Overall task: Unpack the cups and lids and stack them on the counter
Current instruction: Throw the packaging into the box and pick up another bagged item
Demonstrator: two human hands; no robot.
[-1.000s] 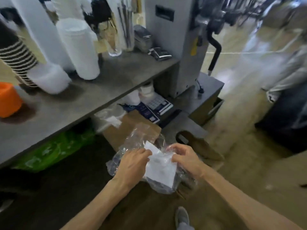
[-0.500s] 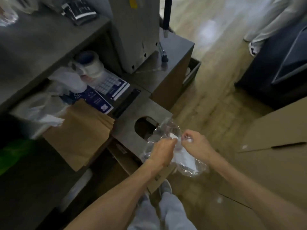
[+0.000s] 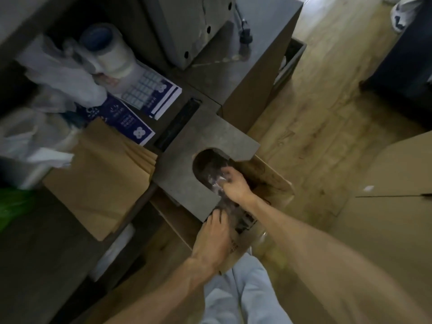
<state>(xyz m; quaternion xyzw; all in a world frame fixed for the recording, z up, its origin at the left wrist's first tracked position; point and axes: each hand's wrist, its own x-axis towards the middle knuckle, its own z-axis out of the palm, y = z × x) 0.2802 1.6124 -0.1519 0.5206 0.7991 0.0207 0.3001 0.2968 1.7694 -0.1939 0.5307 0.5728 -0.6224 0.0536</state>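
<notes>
The right hand (image 3: 235, 187), fingers pinching the crumpled plastic wrapper (image 3: 216, 181), is inside the slab's cutout (image 3: 205, 164); the left hand (image 3: 216, 239) fingers rest just below.

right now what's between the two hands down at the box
Crumpled clear plastic wrap spans the gap in the head view. The right hand pinches its top end; the left hand rests by its lower end.

Both arms extended down; right hand (image 3: 235, 185) fingers curled; left hand (image 3: 216, 237) fingers bent.

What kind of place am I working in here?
Probably a café or shop service counter: a grey counter with a rubbish cut-out, stacked brown paper bags, rolls of tape and printed leaflets on the shelf.
</notes>
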